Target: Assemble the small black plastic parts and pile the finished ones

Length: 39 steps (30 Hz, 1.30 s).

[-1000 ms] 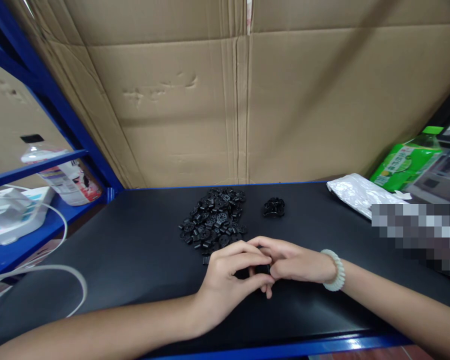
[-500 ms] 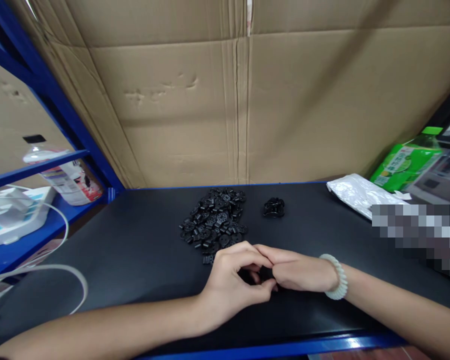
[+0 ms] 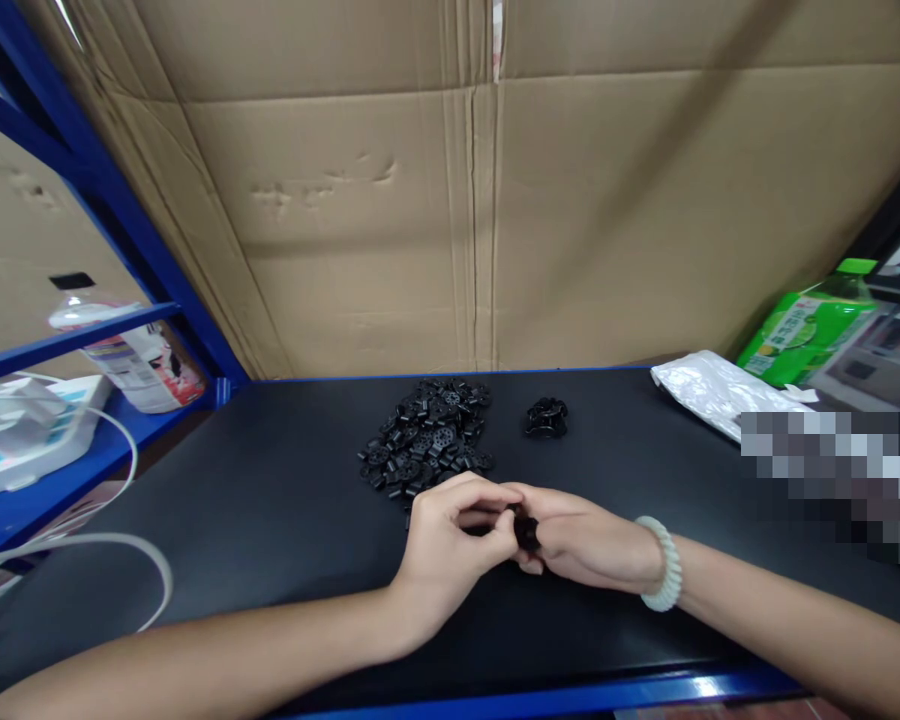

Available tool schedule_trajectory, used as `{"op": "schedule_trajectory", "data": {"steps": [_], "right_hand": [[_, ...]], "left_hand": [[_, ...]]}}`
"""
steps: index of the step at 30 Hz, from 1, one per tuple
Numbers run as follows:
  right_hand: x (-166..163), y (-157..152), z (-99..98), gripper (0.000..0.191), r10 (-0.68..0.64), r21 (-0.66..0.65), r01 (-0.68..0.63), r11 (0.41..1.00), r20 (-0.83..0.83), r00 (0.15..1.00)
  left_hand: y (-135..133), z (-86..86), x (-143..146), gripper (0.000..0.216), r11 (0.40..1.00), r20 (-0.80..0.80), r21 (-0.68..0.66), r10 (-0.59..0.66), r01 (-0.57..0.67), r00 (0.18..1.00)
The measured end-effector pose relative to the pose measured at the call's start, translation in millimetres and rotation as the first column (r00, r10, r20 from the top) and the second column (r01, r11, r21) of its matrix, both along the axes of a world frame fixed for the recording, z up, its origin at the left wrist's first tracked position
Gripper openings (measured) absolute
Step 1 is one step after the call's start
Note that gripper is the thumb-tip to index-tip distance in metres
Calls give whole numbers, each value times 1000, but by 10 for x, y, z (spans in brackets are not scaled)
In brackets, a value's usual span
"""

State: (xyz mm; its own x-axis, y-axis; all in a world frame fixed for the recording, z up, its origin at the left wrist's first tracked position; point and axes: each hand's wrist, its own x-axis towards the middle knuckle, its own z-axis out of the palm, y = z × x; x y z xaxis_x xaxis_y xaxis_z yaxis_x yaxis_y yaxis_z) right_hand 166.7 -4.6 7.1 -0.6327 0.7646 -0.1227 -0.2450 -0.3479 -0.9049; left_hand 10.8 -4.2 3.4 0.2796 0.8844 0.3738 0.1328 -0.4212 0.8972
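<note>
Close together over the front of the black tabletop (image 3: 292, 560), my left hand (image 3: 457, 530) and my right hand (image 3: 585, 540) meet around a small black plastic part (image 3: 526, 533). The left thumb and index finger pinch its left side; the right fingers are wrapped about its other side, with the thumb on top. Fingers hide most of the part, so its full shape does not show. Just beyond my left hand lies a heap of black plastic wheel-like pieces (image 3: 431, 435), some round with holes. A smaller cluster of black parts (image 3: 546, 418) sits to its right.
A cardboard wall (image 3: 345, 230) rises behind the table. On the left, a blue shelf frame (image 3: 82, 190) carries a bottle (image 3: 131, 350) and a white power strip (image 3: 37, 430); a white cable (image 3: 157, 570) loops onto the table. A silvery bag (image 3: 720, 390) and green bottle (image 3: 806, 325) stand right.
The left thumb has drawn back and up from the right hand, and the right hand has turned slightly, so more of the black part shows between them.
</note>
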Motion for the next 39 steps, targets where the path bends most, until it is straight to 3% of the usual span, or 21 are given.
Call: {"op": "schedule_trajectory", "data": {"steps": [6,12,16,20,22,23,25,27,29,30,32,34,37,39], "right_hand": [[100,74,73,44,88,-79,-97,992,-113,990],[123,98,78,45,-26,104,9,995,158,987],[170,145,74,41,-104,166,72,984,190,976],[273,221,108,41,0,268,-65,961,235,972],[335,258,145,39,-54,424,-107,899,351,935],[370,278,164,38,-147,539,-115,834,420,895],[445,331,194,35,-433,767,-132,628,485,759],[528,403,204,33,-674,898,-166,408,419,609],[613,493,188,32,-798,949,-177,259,314,514],[654,543,170,31,-832,961,-178,212,272,483],[730,641,120,31,-874,967,-189,170,236,425],[789,721,66,33,-889,958,-220,184,258,379],[810,756,27,39,-874,937,-269,222,313,371],[752,702,44,41,-881,944,-268,193,287,377]], "left_hand": [[22,-25,-18,12,998,107,-33,49,-45,993],[4,-7,-28,11,999,101,8,52,-53,994],[14,47,-59,12,998,127,39,48,-53,991],[49,70,-95,15,998,156,48,36,-45,987],[48,54,-100,17,998,105,57,18,-24,994],[40,42,-98,19,997,54,73,10,-14,998],[9,20,-87,24,994,-74,107,-8,16,997],[-32,13,-75,27,992,-177,117,-36,57,984],[-72,27,-66,20,988,-237,102,-90,117,967],[-89,39,-64,16,983,-254,92,-130,157,958],[-114,68,-60,15,964,-272,77,-226,255,935],[-125,96,-54,15,937,-294,69,-310,344,904],[-124,124,-39,15,910,-348,66,-363,409,864],[-120,129,-28,18,901,-371,73,-374,428,850]]}}
